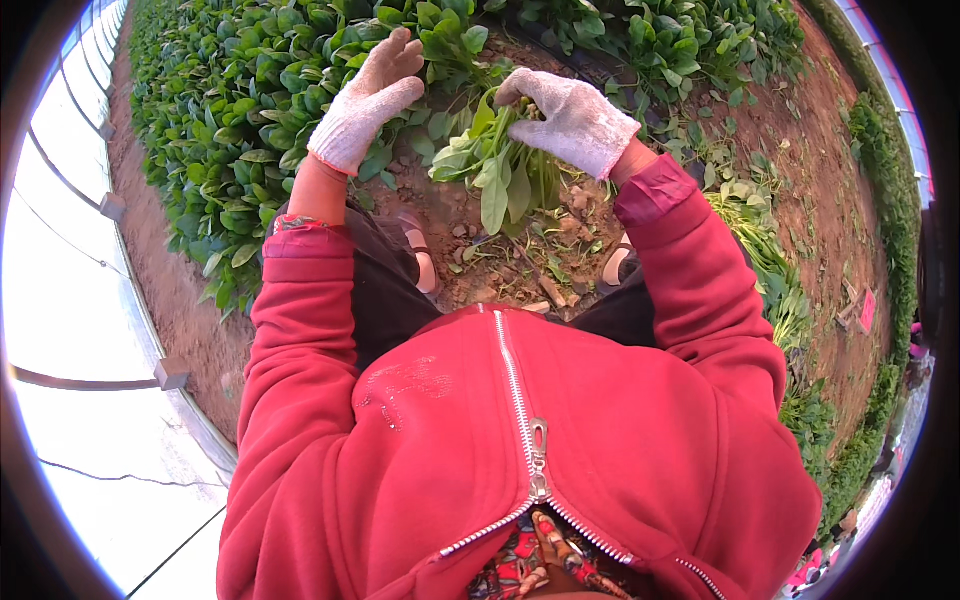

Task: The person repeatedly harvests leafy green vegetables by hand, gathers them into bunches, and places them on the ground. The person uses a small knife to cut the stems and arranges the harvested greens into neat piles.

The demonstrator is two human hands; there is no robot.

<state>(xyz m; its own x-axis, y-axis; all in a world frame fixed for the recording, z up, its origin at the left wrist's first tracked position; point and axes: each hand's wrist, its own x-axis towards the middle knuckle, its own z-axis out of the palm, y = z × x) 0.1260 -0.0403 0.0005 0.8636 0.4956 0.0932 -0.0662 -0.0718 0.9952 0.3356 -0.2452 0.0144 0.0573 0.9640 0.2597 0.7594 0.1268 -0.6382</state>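
My right hand [574, 116], in a whitish knit work glove with soiled fingers, grips a small bunch of leafy greens that look like spinach [517, 184]. Its leaves hang down over the bare soil, and the gathered stem ends show near my thumb and fingers. My left hand [375, 101], gloved the same way, is raised beside the standing spinach plants [247, 120]. Its thumb is apart from the fingers, and nothing shows in it. Whether its fingertips touch the leaves behind them, I cannot tell.
Soil with scattered leaves [555, 262] lies between my shoes. Cut greens [765, 262] lie in a row at my right. More plants [675, 45] stand ahead. Plastic greenhouse sheeting [67, 300] with curved ribs bounds the left. A pink card [868, 310] stands on the right-hand soil.
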